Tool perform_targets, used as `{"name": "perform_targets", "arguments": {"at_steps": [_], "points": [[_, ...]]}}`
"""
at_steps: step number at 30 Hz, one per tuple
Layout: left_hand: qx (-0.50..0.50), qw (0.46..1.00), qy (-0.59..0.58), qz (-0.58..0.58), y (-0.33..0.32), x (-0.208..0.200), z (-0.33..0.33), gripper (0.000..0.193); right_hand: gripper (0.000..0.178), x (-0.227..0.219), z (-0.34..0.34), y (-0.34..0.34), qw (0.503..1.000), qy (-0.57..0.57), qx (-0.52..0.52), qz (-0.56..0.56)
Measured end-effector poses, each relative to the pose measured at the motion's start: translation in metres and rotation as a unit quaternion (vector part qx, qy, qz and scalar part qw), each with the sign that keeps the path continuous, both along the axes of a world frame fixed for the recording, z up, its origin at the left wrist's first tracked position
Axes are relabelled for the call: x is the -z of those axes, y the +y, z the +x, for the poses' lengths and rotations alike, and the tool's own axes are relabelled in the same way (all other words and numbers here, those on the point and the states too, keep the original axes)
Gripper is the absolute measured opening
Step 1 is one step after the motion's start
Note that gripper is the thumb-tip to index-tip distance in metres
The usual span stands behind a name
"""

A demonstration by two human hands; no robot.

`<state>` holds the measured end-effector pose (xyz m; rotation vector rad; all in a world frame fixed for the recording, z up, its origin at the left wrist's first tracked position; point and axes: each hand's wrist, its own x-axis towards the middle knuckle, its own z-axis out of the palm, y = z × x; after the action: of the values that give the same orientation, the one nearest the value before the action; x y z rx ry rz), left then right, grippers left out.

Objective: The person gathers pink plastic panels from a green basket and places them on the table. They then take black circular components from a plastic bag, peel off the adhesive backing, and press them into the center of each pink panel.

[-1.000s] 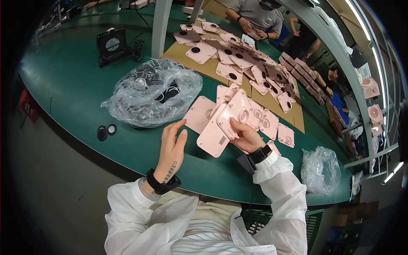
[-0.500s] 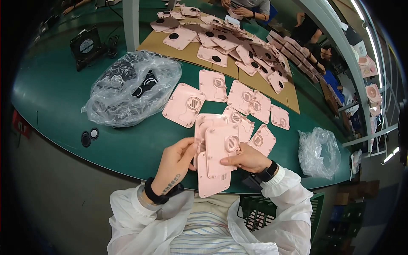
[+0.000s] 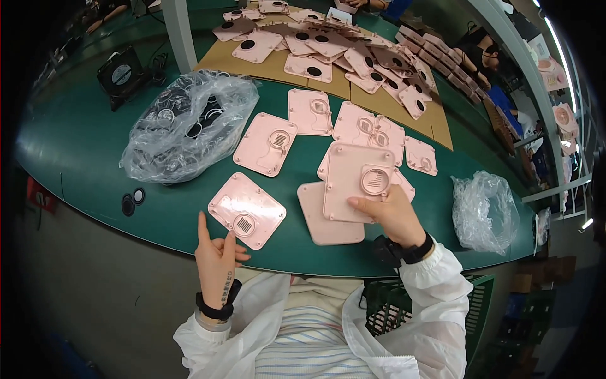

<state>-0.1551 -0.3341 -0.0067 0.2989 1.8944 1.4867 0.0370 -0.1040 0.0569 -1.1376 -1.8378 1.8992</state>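
My left hand [image 3: 218, 256] is open at the table's near edge, its fingers spread just below a pink plastic panel [image 3: 255, 202] with a round slotted grille. That panel lies flat on the green table. My right hand [image 3: 399, 218] grips another pink panel [image 3: 344, 167] by its lower right corner, thumb on top beside the ring-shaped grille. Under it shows a second pink panel [image 3: 328, 227]; whether the same hand holds it too, I cannot tell. Beyond my hands lie several like panels [image 3: 265, 144], partly overlapping, some hidden behind the held one.
A clear plastic bag [image 3: 189, 126] of black round parts sits at left, with two loose black discs [image 3: 129, 205] nearby. At the back, many pink panels with black discs [image 3: 309, 68] pile on cardboard [image 3: 435, 129]. A crumpled clear bag [image 3: 483, 215] lies right; a metal post [image 3: 180, 38] stands behind.
My left hand has let go of the stack and moved left; a pink panel now lies on the table there. My right hand has moved right with the rest.
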Motion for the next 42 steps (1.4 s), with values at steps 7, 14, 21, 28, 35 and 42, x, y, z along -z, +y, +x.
{"name": "perform_targets", "arguments": {"at_steps": [7, 14, 21, 28, 35, 42], "points": [[0.081, 0.993, 0.083, 0.036, 0.002, 0.005, 0.024, 0.052, 0.038, -0.007, -0.019, -0.053, 0.878, -0.01, -0.06, 0.476], [0.205, 0.967, 0.047, 0.145, 0.027, 0.008, 0.061, 0.048, 0.033, 0.005, -0.016, -0.042, 0.993, 0.037, -0.028, 0.113], [0.355, 0.782, 0.513, 0.0, 0.058, -0.013, 0.077, 0.066, 0.028, -0.011, 0.083, 0.034, 0.943, 0.154, 0.28, 0.09], [0.377, 0.741, 0.548, -0.094, 0.064, -0.001, 0.1, 0.075, 0.036, 0.057, 0.197, 0.07, 0.869, 0.187, 0.454, -0.057], [0.371, 0.716, 0.571, -0.155, 0.063, -0.004, 0.109, 0.075, 0.04, 0.084, 0.186, 0.088, 0.862, 0.238, 0.431, -0.118], [0.385, 0.711, 0.575, -0.122, 0.076, -0.006, 0.109, 0.07, 0.04, 0.01, 0.178, 0.055, 0.889, 0.204, 0.342, -0.226]]}}
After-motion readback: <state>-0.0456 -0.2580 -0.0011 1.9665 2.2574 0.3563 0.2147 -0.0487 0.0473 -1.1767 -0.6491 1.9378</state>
